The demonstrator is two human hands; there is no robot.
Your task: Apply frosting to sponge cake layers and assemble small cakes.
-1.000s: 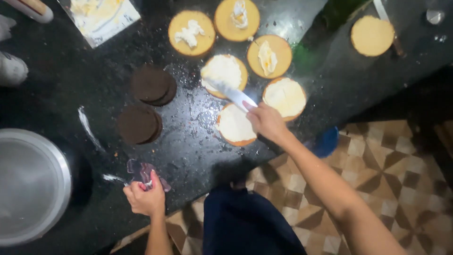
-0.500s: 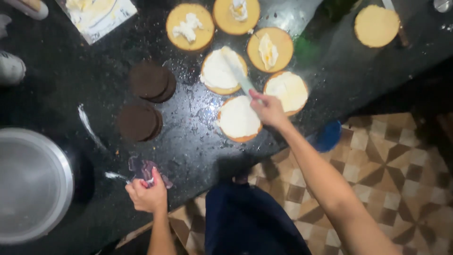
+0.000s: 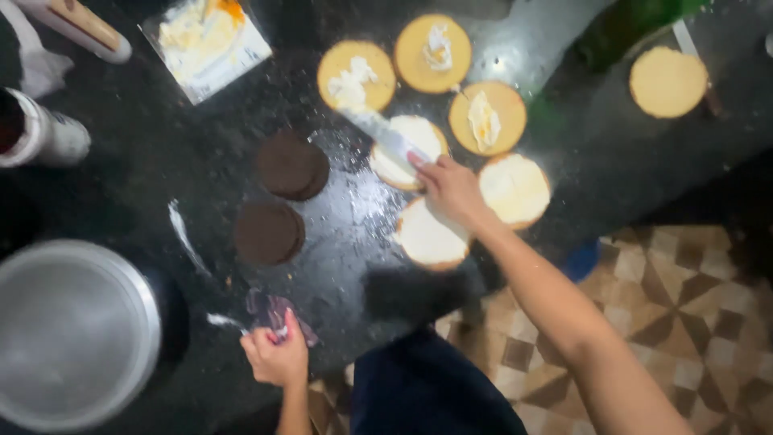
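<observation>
My right hand (image 3: 452, 188) grips a flat metal spatula (image 3: 380, 132) whose blade reaches up-left toward a round yellow cake disc with a dab of white cream (image 3: 355, 75). Under the hand lie three cream-covered discs (image 3: 430, 237), (image 3: 515, 187), (image 3: 403, 145). Two more yellow discs with cream dabs (image 3: 435, 51), (image 3: 486, 116) sit behind them. My left hand (image 3: 276, 357) rests at the counter's near edge, closed on a small purple crumpled wrapper (image 3: 274, 312).
Two dark chocolate discs (image 3: 291, 167), (image 3: 268, 232) lie left of the yellow ones. A big steel bowl (image 3: 68, 332) stands at the near left. A cream-smeared white sheet (image 3: 205, 42), a white cup (image 3: 42, 135) and a lone yellow disc (image 3: 667, 80) sit on the black counter (image 3: 145, 161).
My right hand has moved the spatula up and left, from the near creamed discs toward the far-left yellow disc. The left hand stays at the counter edge.
</observation>
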